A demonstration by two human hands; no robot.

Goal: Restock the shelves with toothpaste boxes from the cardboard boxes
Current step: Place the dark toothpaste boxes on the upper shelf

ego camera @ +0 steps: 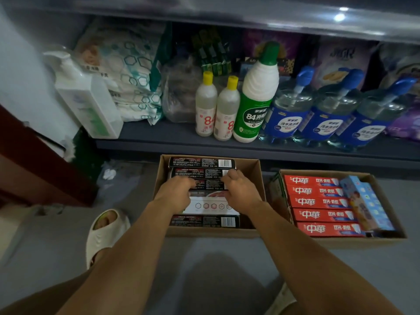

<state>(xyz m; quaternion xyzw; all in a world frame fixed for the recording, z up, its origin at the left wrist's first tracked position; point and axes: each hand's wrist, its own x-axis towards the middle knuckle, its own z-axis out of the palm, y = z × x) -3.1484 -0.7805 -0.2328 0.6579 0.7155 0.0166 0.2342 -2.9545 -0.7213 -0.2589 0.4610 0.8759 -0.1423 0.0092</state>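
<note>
I had my left hand [176,189] and right hand [238,189] curled on one dark toothpaste box [208,184] — its long axis left-right, one end gripped by each.

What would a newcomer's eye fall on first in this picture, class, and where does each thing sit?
Probably the two hands, left hand and right hand, gripping a black toothpaste box inside the middle cardboard box on the floor. Next, the bright red toothpaste boxes stacked in the carton to the right. On the shelf above stands a tall green and white bottle.
</note>
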